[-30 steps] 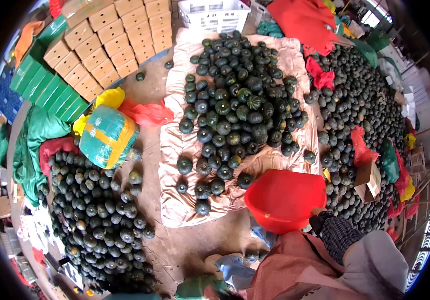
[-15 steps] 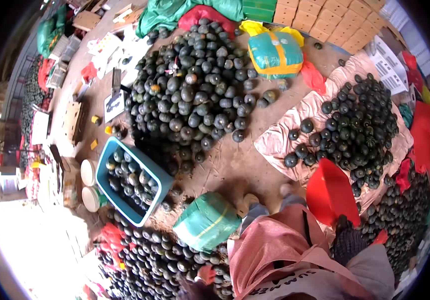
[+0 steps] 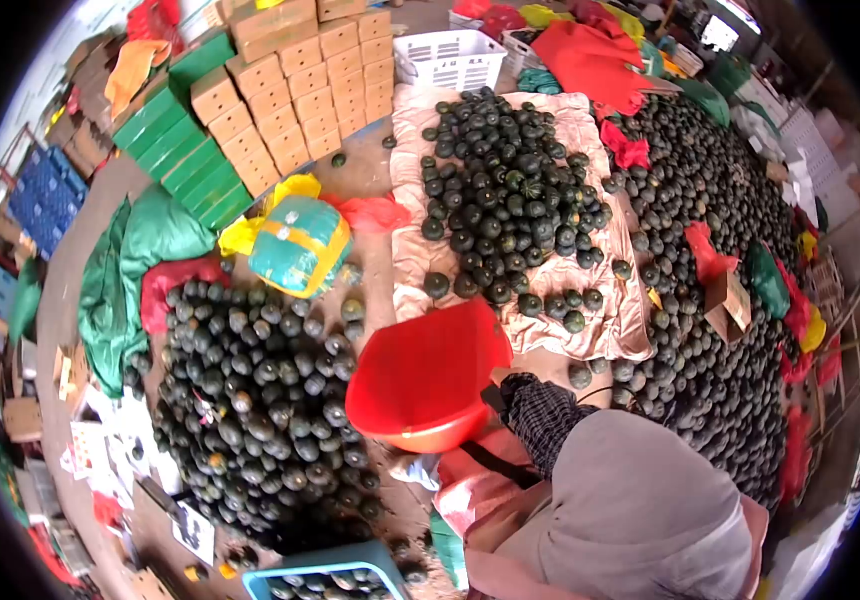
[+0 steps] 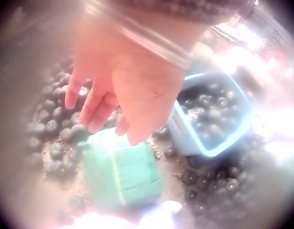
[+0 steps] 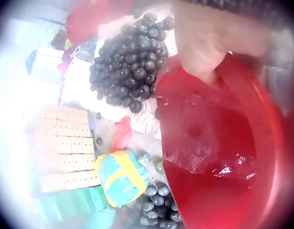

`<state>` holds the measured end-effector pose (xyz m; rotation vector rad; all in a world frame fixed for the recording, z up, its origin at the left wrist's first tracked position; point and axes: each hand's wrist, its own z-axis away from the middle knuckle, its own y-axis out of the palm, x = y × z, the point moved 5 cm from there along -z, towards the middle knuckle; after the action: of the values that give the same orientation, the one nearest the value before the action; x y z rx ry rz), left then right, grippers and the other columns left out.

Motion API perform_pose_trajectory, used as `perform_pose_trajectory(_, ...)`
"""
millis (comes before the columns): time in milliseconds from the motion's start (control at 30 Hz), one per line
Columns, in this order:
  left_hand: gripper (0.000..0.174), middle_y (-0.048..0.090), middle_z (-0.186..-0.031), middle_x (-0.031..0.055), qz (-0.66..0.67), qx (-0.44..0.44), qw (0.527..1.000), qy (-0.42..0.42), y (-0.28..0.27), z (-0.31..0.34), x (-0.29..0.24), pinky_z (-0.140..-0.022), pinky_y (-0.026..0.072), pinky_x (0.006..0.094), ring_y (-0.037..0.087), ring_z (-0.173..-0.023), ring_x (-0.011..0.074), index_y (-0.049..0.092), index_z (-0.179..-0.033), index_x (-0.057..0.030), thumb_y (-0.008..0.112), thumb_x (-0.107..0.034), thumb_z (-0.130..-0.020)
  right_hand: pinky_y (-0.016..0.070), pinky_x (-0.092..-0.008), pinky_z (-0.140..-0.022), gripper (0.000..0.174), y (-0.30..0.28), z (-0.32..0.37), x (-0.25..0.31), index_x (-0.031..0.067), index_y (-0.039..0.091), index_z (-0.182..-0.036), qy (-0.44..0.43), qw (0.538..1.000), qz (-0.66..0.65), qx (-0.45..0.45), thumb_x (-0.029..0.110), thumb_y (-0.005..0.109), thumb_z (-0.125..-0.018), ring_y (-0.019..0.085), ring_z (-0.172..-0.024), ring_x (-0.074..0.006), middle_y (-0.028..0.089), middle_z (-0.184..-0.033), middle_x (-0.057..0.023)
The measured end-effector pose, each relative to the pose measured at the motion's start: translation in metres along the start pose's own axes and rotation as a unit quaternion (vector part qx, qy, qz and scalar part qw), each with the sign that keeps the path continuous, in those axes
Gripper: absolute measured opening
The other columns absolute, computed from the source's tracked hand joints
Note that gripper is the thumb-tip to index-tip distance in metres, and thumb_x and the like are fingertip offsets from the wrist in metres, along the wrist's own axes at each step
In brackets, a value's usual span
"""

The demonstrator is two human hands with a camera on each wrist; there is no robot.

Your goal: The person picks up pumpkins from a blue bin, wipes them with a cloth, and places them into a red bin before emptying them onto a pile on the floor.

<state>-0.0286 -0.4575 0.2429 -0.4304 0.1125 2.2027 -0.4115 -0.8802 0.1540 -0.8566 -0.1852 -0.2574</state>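
My right hand (image 5: 204, 52) grips the rim of a large red plastic tub (image 3: 430, 375), fingers hooked over its edge. The tub hangs tilted, its bare inner wall showing in the right wrist view. In the left wrist view, my left hand (image 4: 125, 95) hangs with loosely bent fingers and holds nothing. Below it are a green wrapped bundle (image 4: 120, 171) and a blue crate (image 4: 211, 152) of dark green pumpkins. Beyond the tub, a heap of dark green pumpkins (image 3: 500, 190) lies on a pale pink cloth (image 3: 575, 345).
Another pumpkin pile (image 3: 260, 400) spreads on the left, and a large one (image 3: 710, 230) on the right. A teal bundle with yellow tape (image 3: 300, 245) stands near stacked cartons (image 3: 300, 95). At the back is a white crate (image 3: 450, 60).
The head view swung left and down, then back up. Against the cloth and piles, the red tub has shifted left, still held by the right hand.
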Motion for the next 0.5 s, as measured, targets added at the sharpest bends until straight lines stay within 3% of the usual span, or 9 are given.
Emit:
perform_pose_trajectory(100, 0.036, 0.063, -0.100, 0.0071, -0.038, 0.026, 0.998, 0.034, -0.015, -0.022, -0.090, -0.064, 0.0482, 0.0299, 0.062, -0.082, 0.0163, 0.052, -0.121, -0.0123, 0.056, -0.018, -0.086, 0.0487, -0.0455, -0.084, 0.043, -0.001, 0.021, 0.054, 0.0070, 0.052, -0.114, 0.134, 0.984, -0.101, -0.062, 0.023, 0.060, -0.075, 0.060, -0.100, -0.0353, 0.061, -0.104, -0.0216)
perform_pose_trajectory(267, 0.036, 0.063, -0.100, 0.0069, -0.090, 0.079, 0.991, 0.066, 0.005, -0.036, -0.211, -0.065, 0.0482, 0.0298, 0.062, -0.083, 0.0159, 0.052, -0.122, -0.0123, 0.056, -0.018, -0.086, 0.0475, -0.0455, -0.087, 0.049, -0.011, 0.061, 0.113, 0.0084, 0.047, -0.119, 0.311, 0.913, -0.226, -0.139, 0.024, 0.061, -0.074, 0.059, -0.102, -0.0364, 0.060, -0.106, -0.0227)
perform_pose_trajectory(500, 0.036, 0.063, -0.100, 0.0067, -0.135, 0.081, 0.985, 0.067, 0.023, -0.002, -0.296, -0.066, 0.0482, 0.0298, 0.062, -0.084, 0.0153, 0.051, -0.122, -0.0124, 0.056, -0.017, -0.087, 0.0458, -0.0455, -0.091, 0.058, -0.043, 0.121, 0.136, 0.0103, 0.041, -0.126, 0.451, 0.815, -0.325, -0.160, 0.025, 0.062, -0.074, 0.058, -0.105, -0.0379, 0.059, -0.110, -0.0242)
